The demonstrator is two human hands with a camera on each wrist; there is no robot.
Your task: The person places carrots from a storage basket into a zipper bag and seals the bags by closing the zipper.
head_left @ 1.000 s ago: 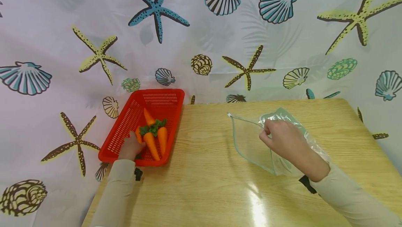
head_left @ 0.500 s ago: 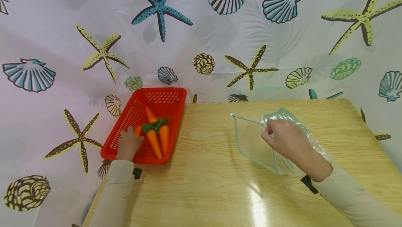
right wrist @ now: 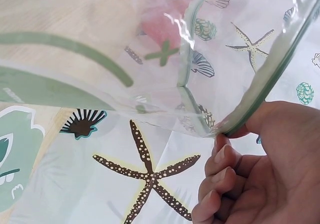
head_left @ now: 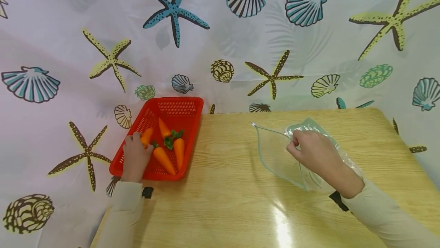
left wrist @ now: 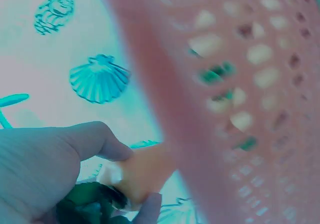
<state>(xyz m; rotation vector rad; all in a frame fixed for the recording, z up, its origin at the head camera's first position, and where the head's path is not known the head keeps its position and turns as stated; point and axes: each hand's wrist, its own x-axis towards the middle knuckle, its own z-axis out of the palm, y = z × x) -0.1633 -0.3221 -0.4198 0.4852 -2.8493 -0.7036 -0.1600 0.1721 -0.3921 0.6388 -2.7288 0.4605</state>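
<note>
- From the head view, we saw the wooden table (head_left: 233, 202) with a glossy glare, backed by a curtain (head_left: 68, 30) printed with starfish and shells. A red perforated basket (head_left: 178, 107) sat at its left far edge, holding three more tapered orange carrots (head_left: 164, 158) with green tops.
- Our left hand (head_left: 135, 157) was inside the basket, fingers curled round a carrot (head_left: 146, 136) lifted clear of the rest; a second earlier it had only rested low among them.
- Our right hand (head_left: 311, 152) pinched the rim of a clear plastic zip bag (head_left: 275, 152) that lay on the table, well apart from the basket, much as before.
- From the left wrist view, the basket's blurred wall (left wrist: 240, 108) blocked most of the picture; our thumb and fingers gripped the carrot (left wrist: 145, 171) just above its green top.
- From the right wrist view, we saw the bag's (right wrist: 150, 58) thin crinkled film held open, its green zip edge pinched under our thumb (right wrist: 270, 119), the other fingers (right wrist: 220, 179) curled.
</note>
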